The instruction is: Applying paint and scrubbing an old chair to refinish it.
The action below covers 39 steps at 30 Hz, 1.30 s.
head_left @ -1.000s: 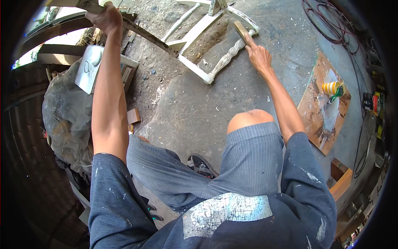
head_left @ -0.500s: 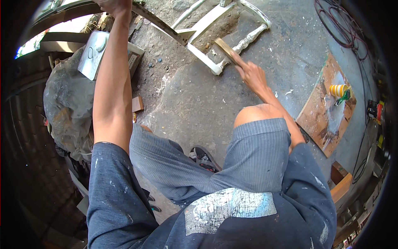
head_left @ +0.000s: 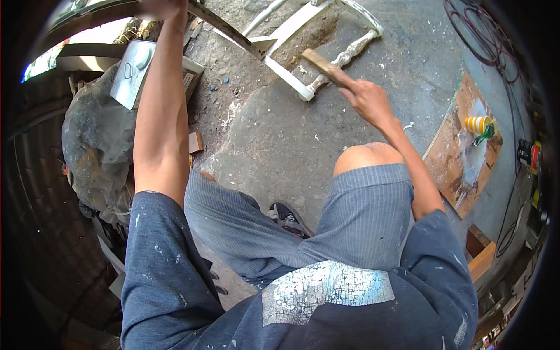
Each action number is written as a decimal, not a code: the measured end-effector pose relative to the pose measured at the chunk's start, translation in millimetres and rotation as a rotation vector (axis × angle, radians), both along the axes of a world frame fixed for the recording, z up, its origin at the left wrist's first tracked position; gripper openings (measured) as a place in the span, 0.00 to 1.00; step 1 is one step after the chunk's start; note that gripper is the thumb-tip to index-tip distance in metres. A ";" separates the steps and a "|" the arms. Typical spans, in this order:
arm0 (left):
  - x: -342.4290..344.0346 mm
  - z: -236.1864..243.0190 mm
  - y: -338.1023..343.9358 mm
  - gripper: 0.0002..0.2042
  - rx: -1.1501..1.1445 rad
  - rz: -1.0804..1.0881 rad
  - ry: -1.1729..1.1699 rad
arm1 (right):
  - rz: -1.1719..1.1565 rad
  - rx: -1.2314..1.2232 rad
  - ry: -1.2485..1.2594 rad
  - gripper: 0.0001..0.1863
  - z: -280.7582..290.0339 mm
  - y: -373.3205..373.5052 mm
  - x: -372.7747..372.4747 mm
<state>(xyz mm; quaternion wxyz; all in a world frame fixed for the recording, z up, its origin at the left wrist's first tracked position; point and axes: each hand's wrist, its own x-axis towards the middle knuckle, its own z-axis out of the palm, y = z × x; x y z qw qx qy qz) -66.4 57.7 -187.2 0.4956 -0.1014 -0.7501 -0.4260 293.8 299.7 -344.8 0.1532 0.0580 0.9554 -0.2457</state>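
Note:
At the top edge my left hand (head_left: 165,8), blurred and partly cut off, is closed on the dark rail (head_left: 226,32) of a chair frame; its fingertips are hidden. Beyond my knees, the frame's white-painted part (head_left: 290,79) lies tilted near the ground, with a worn, turned spindle (head_left: 350,53) along its right side. My right hand (head_left: 371,104) grips one end of a flat wooden stick (head_left: 318,62). The stick's far end is over the spindle's lower part; whether it touches the wood I cannot tell.
On the right a stained board (head_left: 446,157) carries a yellow-striped cup (head_left: 477,124) and a green-handled brush (head_left: 484,135). Coiled hoses (head_left: 487,44) lie at the far right. Plastic sheeting (head_left: 96,140) and a metal lid (head_left: 131,76) are on the left, near a small wood block (head_left: 195,142).
My right hand has moved right and slightly nearer the top with the wooden stick. The chair frame has shifted slightly upward in view. My left hand stays at the rail, now more blurred.

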 end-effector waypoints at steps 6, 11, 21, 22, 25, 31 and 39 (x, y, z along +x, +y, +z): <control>-4.0 7.7 22.2 0.22 0.086 -0.014 -0.058 | 0.004 -0.024 0.215 0.27 -52.1 -15.7 -12.3; 4.5 -1.6 -7.9 0.20 0.002 -0.028 -0.117 | 0.069 -0.031 0.236 0.29 -20.1 -11.0 -19.2; 21.4 -2.9 18.5 0.21 0.057 -0.134 -0.190 | -0.015 -0.059 0.229 0.31 -62.8 -12.5 -18.6; 12.9 -10.0 9.8 0.22 0.065 -0.053 -0.126 | 0.078 0.022 0.220 0.31 -58.9 -7.6 -29.3; 10.7 6.5 -2.5 0.23 0.083 -0.089 -0.166 | 0.018 -0.074 0.258 0.29 -10.0 1.2 5.3; 0.6 4.0 18.3 0.28 0.231 -0.282 -0.311 | -0.101 -0.103 0.214 0.29 -55.9 -16.1 25.2; 12.7 10.5 -3.8 0.24 0.112 -0.246 -0.335 | -0.170 0.069 0.279 0.27 -17.2 56.7 -13.0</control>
